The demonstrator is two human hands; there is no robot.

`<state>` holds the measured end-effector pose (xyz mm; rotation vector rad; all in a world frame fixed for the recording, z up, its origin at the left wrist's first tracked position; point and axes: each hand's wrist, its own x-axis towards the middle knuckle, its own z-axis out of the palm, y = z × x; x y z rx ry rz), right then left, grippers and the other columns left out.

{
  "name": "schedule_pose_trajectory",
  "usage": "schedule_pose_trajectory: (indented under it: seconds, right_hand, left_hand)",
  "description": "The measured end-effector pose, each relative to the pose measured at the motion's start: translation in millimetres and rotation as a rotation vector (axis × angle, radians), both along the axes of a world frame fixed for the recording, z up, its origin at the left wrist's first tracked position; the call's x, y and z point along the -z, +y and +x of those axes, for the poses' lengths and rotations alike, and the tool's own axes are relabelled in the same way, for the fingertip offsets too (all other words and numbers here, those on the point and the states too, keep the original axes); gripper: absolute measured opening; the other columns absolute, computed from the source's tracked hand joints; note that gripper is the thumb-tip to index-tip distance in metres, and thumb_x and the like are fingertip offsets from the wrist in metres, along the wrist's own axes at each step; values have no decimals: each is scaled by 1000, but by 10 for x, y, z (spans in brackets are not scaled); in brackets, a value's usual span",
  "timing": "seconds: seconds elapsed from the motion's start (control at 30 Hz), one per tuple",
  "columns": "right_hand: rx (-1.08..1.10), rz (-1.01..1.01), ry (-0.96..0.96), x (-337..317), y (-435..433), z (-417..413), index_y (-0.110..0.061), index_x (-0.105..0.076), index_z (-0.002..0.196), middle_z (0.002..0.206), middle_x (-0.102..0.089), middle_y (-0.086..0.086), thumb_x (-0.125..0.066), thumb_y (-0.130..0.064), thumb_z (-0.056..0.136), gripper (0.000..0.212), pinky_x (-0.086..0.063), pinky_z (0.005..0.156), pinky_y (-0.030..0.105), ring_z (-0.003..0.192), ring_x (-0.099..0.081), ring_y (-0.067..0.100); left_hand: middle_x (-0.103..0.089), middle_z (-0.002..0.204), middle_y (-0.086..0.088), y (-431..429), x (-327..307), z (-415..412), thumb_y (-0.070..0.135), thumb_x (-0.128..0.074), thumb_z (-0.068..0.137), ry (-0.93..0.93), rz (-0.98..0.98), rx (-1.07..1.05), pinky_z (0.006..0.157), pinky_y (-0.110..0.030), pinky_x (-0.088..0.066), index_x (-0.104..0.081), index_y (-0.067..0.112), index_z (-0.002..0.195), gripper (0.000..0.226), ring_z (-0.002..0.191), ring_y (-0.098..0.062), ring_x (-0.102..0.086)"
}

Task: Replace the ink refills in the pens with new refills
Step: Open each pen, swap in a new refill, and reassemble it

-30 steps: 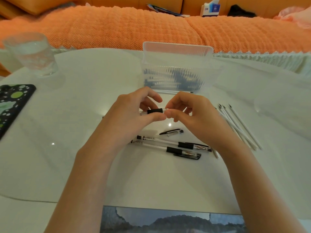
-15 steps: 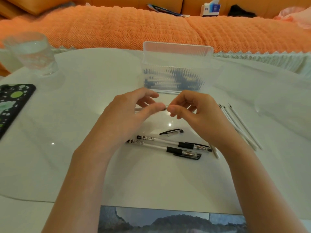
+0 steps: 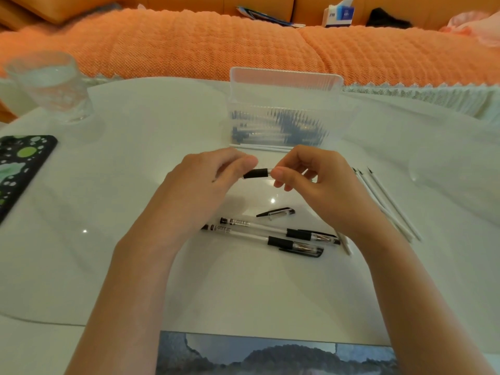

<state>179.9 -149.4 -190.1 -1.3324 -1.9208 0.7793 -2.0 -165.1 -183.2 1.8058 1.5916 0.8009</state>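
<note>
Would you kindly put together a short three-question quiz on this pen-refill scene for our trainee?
1. True or false: the pen with the black grip is held up between the left hand and the right hand.
2. How many capped pens lie on the table below the hands?
3. Where does the group of white refills lie? A) right of the right hand, B) left of the left hand, C) between the hands.
Key: 1 true; 2 two; 3 A.
</note>
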Motion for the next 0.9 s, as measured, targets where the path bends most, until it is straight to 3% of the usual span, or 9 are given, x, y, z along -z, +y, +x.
schedule_pose_trajectory:
  seconds: [0.13,0.23,0.37,0.47,0.63,0.8,0.9]
  right_hand:
    - [-5,-15,-2,-5,-4,8,-23,-64,78,72,-67,-12,-62,-27,89,11,-41,62,6,68,-59,-2]
    - [-10,-31,40,-8,-7,3,-21,-64,79,74,-68,-10,-58,-30,90,16,-43,64,9,69,-61,2]
    - [-2,-26,26,-6,1,6,-19,-65,81,76,-69,-11,-58,-30,91,17,-43,64,9,70,-61,3]
    - [12,-21,2,4,7,24,-21,-65,81,76,-69,-12,-58,-31,91,15,-42,64,8,70,-61,1]
    - [11,-24,-3,7,7,27,-23,-64,82,76,-69,-12,-59,-32,89,12,-44,65,10,71,-61,1]
    - [2,-42,17,0,10,28,-25,-63,80,75,-69,-11,-61,-31,89,11,-47,68,15,72,-62,2]
    - [-4,-57,40,4,17,34,-24,-64,81,76,-70,-9,-61,-32,88,11,-48,70,18,72,-63,3]
  left_hand:
    - [-69,74,15,14,-1,-7,34,-67,83,-4,4,-8,67,-14,-39,-70,31,79,5,78,2,-61]
    - [-67,81,14,5,-14,2,29,-78,72,-15,61,-47,73,-14,-41,-68,32,82,14,84,2,-59]
    - [-66,89,19,-18,-20,15,48,-64,78,-9,24,-18,77,-16,-42,-66,38,98,23,90,6,-57]
    - [-68,80,19,-5,-5,7,48,-53,87,-10,-18,17,70,-19,-39,-68,36,91,19,82,6,-60]
    - [-68,69,16,19,8,-12,30,-67,83,-30,28,14,64,-8,-41,-70,30,79,6,71,2,-62]
    - [-68,73,14,21,-9,-22,28,-74,76,-70,73,-38,65,1,-37,-73,31,80,5,75,2,-59]
    - [-68,74,13,13,-14,-14,29,-74,76,-84,80,-42,65,-1,-38,-73,32,80,5,75,2,-60]
